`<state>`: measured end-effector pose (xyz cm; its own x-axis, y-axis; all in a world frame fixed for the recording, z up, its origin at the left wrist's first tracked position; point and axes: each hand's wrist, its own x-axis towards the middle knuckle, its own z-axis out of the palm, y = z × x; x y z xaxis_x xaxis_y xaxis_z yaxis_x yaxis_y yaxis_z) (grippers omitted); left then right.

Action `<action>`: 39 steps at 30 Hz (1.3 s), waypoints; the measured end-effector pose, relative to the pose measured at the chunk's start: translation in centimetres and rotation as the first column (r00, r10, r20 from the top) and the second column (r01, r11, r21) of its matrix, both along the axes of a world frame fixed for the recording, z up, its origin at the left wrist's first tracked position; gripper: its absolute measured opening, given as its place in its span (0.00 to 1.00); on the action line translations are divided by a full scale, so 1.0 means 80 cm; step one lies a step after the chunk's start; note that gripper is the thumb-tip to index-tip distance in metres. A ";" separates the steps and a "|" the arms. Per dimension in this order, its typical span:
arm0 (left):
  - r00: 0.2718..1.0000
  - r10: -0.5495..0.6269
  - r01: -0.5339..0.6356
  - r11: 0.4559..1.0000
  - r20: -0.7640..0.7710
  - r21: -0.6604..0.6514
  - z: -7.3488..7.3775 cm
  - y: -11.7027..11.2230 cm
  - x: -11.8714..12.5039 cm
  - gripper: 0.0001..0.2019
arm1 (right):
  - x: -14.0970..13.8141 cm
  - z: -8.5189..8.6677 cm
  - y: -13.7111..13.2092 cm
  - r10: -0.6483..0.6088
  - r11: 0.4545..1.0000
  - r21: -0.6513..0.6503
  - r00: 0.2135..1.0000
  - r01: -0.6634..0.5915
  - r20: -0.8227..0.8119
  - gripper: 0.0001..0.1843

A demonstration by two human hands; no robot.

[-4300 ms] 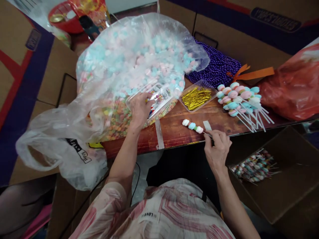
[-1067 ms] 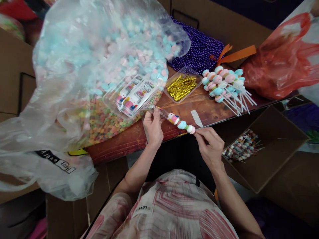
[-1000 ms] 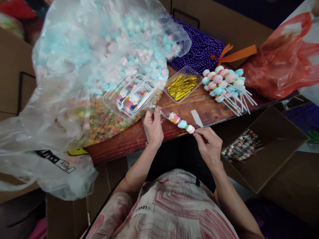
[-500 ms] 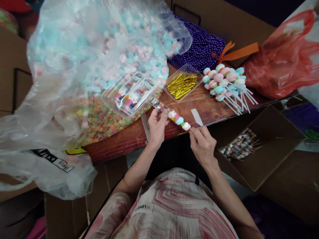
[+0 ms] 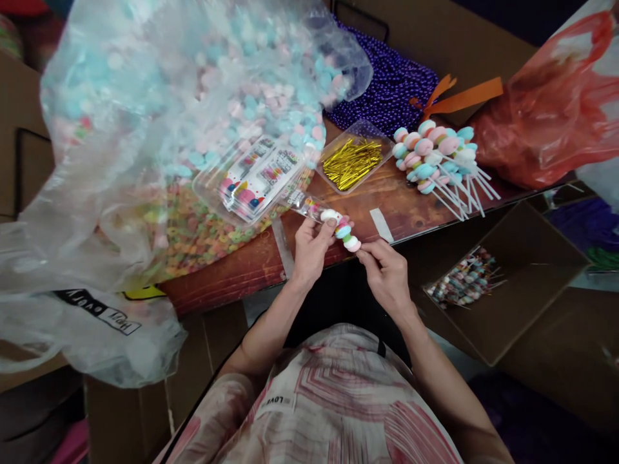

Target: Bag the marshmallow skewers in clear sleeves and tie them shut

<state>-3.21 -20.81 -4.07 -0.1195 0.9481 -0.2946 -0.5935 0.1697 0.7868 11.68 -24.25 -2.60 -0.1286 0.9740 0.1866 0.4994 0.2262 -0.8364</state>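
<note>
My left hand (image 5: 312, 248) is closed, thumb and fingers pinching a clear printed plastic sleeve (image 5: 305, 203) near its opening. A candy skewer (image 5: 343, 233) with white, pink, blue and green pieces runs from the sleeve down to the right, its upper end inside or under the plastic. My right hand (image 5: 384, 263) pinches the lower end of this skewer; the stick is mostly hidden by the fingers. Just beyond my left hand lies an open clear box (image 5: 261, 180) of flat printed sleeves. A clear tray (image 5: 355, 158) of gold twist ties stands behind the skewer.
A pile of candy skewers (image 5: 438, 158) lies at the right of the table (image 5: 333, 245). Large clear bags of candy (image 5: 193, 122) cover the left side. Purple beads (image 5: 387, 77) and a red bag (image 5: 546, 122) stand behind. Below right, a cardboard box (image 5: 527, 303) holds wrapped skewers (image 5: 464, 280).
Both hands have shifted slightly, my right hand moving left toward my left one. The candy skewer has tilted more steeply, and a white piece now shows beside my left thumb.
</note>
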 end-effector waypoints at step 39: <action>0.997 -0.041 0.050 0.992 0.071 -0.119 0.007 0.004 -0.004 0.22 | -0.006 -0.009 0.006 -0.019 1.000 0.022 1.000 0.020 -0.012 0.11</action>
<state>-3.51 -20.51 -3.52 -0.0530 0.9093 -0.4128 -0.6343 0.2886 0.7172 11.18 -23.75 -3.34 -0.1074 0.9718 0.2099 0.4941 0.2354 -0.8369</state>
